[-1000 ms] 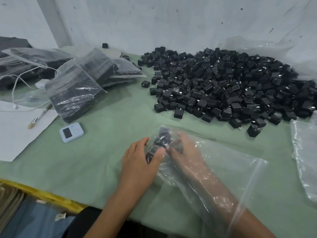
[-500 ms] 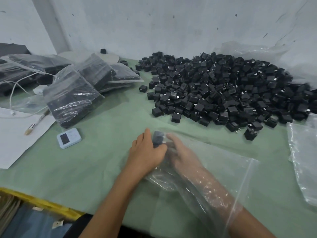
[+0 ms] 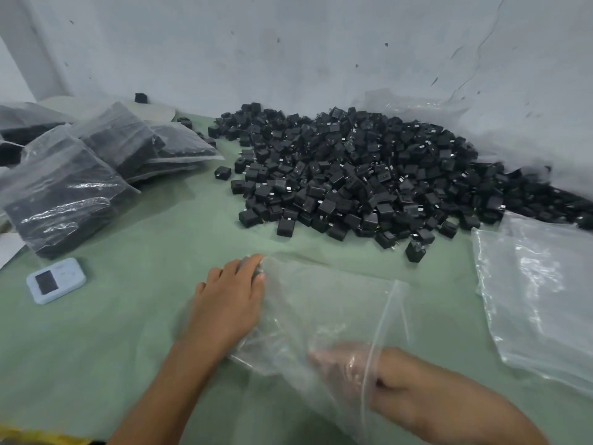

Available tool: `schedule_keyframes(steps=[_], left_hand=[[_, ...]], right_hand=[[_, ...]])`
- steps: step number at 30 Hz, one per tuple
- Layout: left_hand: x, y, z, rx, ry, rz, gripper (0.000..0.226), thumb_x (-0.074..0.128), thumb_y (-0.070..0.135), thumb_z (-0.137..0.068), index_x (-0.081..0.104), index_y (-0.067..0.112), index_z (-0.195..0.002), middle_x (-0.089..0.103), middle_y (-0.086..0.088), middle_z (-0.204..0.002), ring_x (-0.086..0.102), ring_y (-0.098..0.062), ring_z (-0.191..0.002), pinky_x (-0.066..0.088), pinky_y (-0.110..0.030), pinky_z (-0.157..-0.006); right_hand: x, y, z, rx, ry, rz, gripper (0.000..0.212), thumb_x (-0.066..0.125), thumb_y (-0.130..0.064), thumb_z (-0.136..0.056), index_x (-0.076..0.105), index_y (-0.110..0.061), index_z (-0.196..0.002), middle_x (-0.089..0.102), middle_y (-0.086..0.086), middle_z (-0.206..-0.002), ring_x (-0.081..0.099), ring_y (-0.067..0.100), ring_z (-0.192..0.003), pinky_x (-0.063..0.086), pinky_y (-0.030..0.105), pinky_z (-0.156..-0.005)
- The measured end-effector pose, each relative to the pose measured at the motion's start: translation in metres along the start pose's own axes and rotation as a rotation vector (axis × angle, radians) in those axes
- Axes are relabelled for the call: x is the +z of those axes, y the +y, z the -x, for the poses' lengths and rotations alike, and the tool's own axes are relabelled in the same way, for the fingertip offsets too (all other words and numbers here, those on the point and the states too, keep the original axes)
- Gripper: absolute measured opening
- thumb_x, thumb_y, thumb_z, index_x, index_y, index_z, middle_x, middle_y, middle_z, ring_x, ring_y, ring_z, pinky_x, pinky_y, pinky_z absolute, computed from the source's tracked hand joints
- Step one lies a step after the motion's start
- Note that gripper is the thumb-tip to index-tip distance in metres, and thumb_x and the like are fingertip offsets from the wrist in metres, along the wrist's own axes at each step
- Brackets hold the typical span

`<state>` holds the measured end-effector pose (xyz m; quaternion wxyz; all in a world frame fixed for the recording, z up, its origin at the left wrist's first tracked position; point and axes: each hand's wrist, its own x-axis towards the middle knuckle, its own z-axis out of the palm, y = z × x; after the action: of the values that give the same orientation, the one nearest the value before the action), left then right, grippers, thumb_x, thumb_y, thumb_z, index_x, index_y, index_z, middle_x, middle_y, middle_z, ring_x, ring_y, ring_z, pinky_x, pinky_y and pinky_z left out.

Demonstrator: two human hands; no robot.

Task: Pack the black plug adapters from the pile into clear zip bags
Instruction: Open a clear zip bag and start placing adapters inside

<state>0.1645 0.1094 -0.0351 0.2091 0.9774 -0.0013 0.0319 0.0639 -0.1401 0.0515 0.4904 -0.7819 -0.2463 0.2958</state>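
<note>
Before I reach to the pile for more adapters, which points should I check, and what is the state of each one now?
1. Bag held steady: the left hand rests on the far corner of the clear zip bag: ok.
2. Bag mouth open: ok.
3. Bag free of the right hand: its fingers are inside the mouth: not ok.
4. Nothing held in the right hand: blurred behind the film: cannot tell.
5. Way to the pile: only bare green table between it and the bag: ok.
</note>
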Motion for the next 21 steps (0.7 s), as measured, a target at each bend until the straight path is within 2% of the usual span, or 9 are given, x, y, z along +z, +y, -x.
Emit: schedule_keyframes(steps=[1,2,5,7,10,13,16,19,21], left_hand=[[0.001,-0.001,-0.001,0.0,-0.001,0.003,0.044,0.025,0.048,-0.103,0.03,0.043,-0.147,0.042,0.012,-0.149,0.04,-0.022,-0.128,0.032,-0.041,-0.104],[0.002,-0.001,-0.002,0.001,-0.002,0.003,0.045,0.025,0.048,-0.103,0.03,0.043,-0.147,0.043,0.012,-0.149,0.04,-0.023,-0.128,0.032,-0.042,-0.104],[0.003,-0.001,-0.003,0.002,-0.017,0.005,0.045,0.024,0.047,-0.103,0.031,0.043,-0.148,0.042,0.012,-0.15,0.04,-0.025,-0.129,0.032,-0.043,-0.106],[0.002,-0.002,-0.003,0.011,-0.029,0.005,0.045,0.023,0.048,-0.103,0.031,0.044,-0.147,0.041,0.013,-0.151,0.04,-0.024,-0.129,0.031,-0.042,-0.107],[0.001,-0.004,-0.002,0.031,-0.038,0.003,0.045,0.022,0.049,-0.103,0.03,0.044,-0.147,0.04,0.015,-0.151,0.041,-0.022,-0.127,0.032,-0.04,-0.107],[0.003,-0.007,-0.004,0.045,-0.038,-0.005,0.045,0.023,0.049,-0.103,0.03,0.045,-0.148,0.04,0.015,-0.152,0.041,-0.021,-0.127,0.032,-0.039,-0.107],[0.003,-0.01,-0.006,0.063,-0.047,-0.01,0.046,0.022,0.049,-0.103,0.031,0.044,-0.147,0.041,0.014,-0.151,0.041,-0.021,-0.127,0.032,-0.039,-0.109],[0.003,-0.012,-0.006,0.076,-0.05,-0.007,0.045,0.022,0.05,-0.102,0.032,0.045,-0.146,0.042,0.014,-0.15,0.042,-0.023,-0.126,0.032,-0.04,-0.108],[0.002,-0.012,-0.007,0.075,-0.057,-0.002,0.045,0.022,0.05,-0.102,0.032,0.045,-0.146,0.042,0.013,-0.15,0.042,-0.023,-0.127,0.032,-0.041,-0.108]], right_hand=[[-0.016,0.0,0.029,0.037,-0.084,-0.083,0.036,0.055,-0.036,-0.102,0.058,-0.026,-0.137,0.063,-0.008,-0.13,0.056,0.001,-0.123,0.042,0.014,-0.1],[-0.036,0.004,0.052,0.055,-0.034,-0.122,0.032,0.059,-0.027,-0.101,0.063,-0.019,-0.132,0.069,0.004,-0.119,0.065,0.011,-0.11,0.052,0.025,-0.091],[-0.104,0.03,0.046,0.132,0.629,0.106,0.024,0.063,-0.016,-0.097,0.073,-0.03,-0.113,0.071,0.009,-0.106,0.069,0.018,-0.082,0.059,0.032,-0.067],[-0.139,0.053,0.007,0.262,0.938,0.389,0.027,0.064,-0.022,-0.095,0.067,-0.033,-0.12,0.064,0.006,-0.121,0.066,0.019,-0.091,0.056,0.032,-0.078],[-0.161,0.089,-0.04,0.482,0.829,0.618,0.046,0.064,-0.038,-0.093,0.055,-0.031,-0.137,0.05,0.007,-0.132,0.052,0.023,-0.119,0.04,0.033,-0.1],[-0.163,0.112,-0.051,0.48,0.896,0.622,0.03,0.068,-0.031,-0.092,0.061,-0.027,-0.121,0.052,0.007,-0.126,0.054,0.024,-0.106,0.04,0.028,-0.085],[-0.161,0.114,-0.032,0.509,0.895,0.536,0.037,0.069,-0.027,-0.091,0.059,-0.023,-0.127,0.052,0.007,-0.127,0.058,0.025,-0.102,0.044,0.031,-0.087],[-0.146,0.112,0.007,0.38,0.954,0.346,0.011,0.069,-0.025,-0.091,0.07,-0.034,-0.097,0.071,-0.004,-0.099,0.067,0.016,-0.084,0.052,0.031,-0.07],[-0.132,0.111,0.028,0.327,0.964,0.3,0.015,0.07,-0.026,-0.091,0.066,-0.04,-0.087,0.069,-0.013,-0.087,0.067,0.011,-0.078,0.047,0.023,-0.059]])
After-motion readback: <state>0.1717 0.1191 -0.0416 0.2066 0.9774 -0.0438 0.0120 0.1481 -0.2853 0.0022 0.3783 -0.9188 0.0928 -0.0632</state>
